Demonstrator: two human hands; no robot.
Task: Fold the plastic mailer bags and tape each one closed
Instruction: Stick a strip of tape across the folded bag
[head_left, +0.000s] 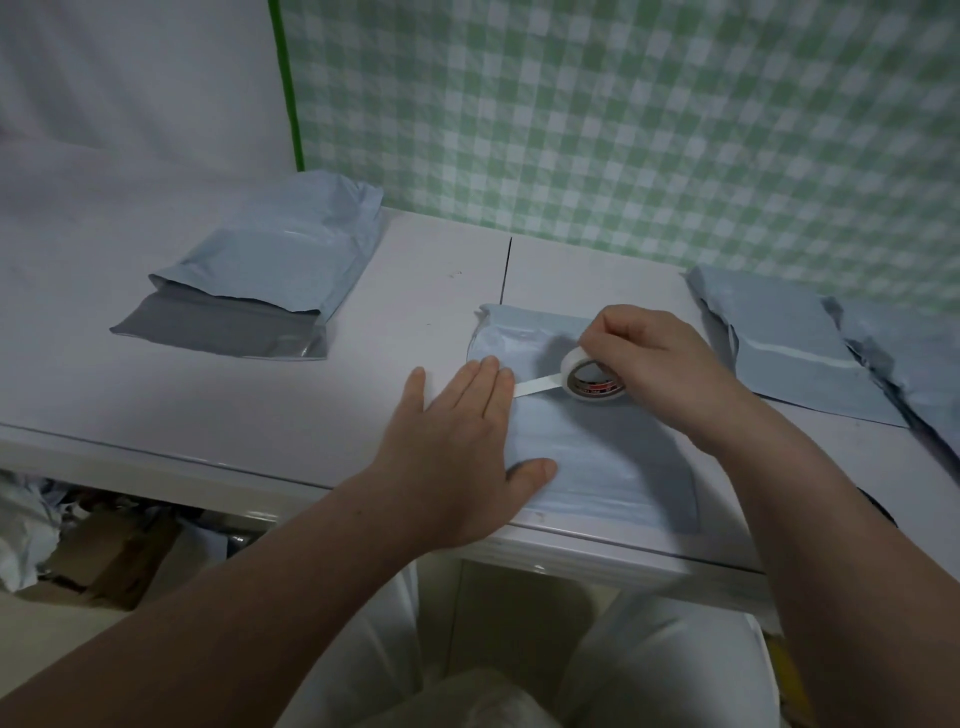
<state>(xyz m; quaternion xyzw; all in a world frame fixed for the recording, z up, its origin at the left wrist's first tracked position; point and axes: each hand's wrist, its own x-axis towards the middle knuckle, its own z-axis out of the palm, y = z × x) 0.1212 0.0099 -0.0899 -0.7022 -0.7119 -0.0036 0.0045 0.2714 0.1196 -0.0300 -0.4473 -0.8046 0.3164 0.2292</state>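
Note:
A folded pale blue mailer bag (597, 457) lies on the white table (260, 405) in front of me. My left hand (457, 441) lies flat on its left edge, fingers straight, fingertips pressing down the free end of a white tape strip (537, 387). My right hand (660, 369) grips the white tape roll (592, 382) over the bag, and the strip runs taut from the roll to my left fingertips. Another blue mailer bag (270, 270) sits at the back left with its grey flap open.
Two more blue mailer bags (795, 353) lie at the right, one with a white tape strip across it. A green checked cloth (623, 114) hangs behind the table. Cardboard and crumpled bags (93, 545) lie on the floor under the left side.

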